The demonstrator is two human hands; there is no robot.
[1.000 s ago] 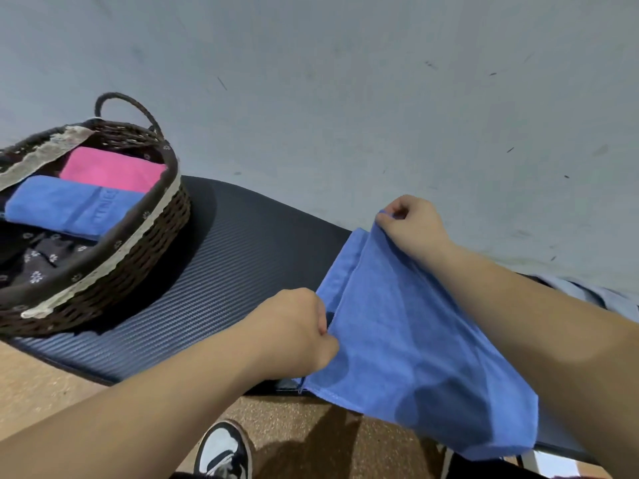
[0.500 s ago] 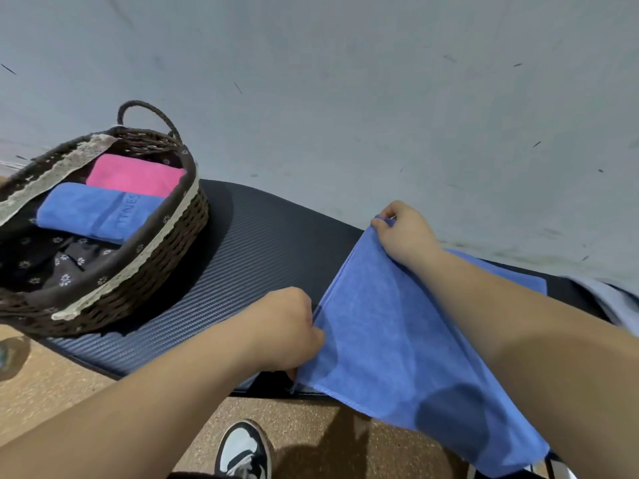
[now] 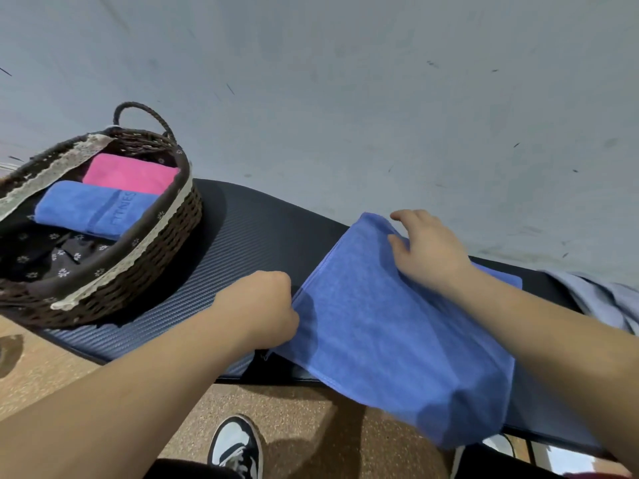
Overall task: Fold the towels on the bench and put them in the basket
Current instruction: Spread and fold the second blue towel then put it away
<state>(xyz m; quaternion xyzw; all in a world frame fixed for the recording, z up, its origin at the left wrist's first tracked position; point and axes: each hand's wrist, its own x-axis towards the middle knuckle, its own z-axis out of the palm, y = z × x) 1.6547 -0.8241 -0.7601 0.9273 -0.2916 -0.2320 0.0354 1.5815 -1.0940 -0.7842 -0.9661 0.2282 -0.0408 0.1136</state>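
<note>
The basket [image 3: 162, 247] is sitting on the bench [image 3: 262, 236] at left, holding a pink towel [image 3: 128, 174] and a folded towel [image 3: 93, 207]. The left hand [image 3: 257, 305] is pinching the near left edge of the towel [image 3: 390, 333], which is lying on the bench. The right hand [image 3: 428, 254] is resting on it, fingers loose.

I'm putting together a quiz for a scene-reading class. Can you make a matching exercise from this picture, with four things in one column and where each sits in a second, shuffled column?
Things
1. pink towel
2. lettered blue towel
3. plain blue towel
4. shoe

Places
A. on the floor, below the bench
B. in the basket, on its far side
C. on the bench, under the right hand
D. in the basket, nearer than the pink one

Pairs: 1-B; 2-D; 3-C; 4-A
</note>
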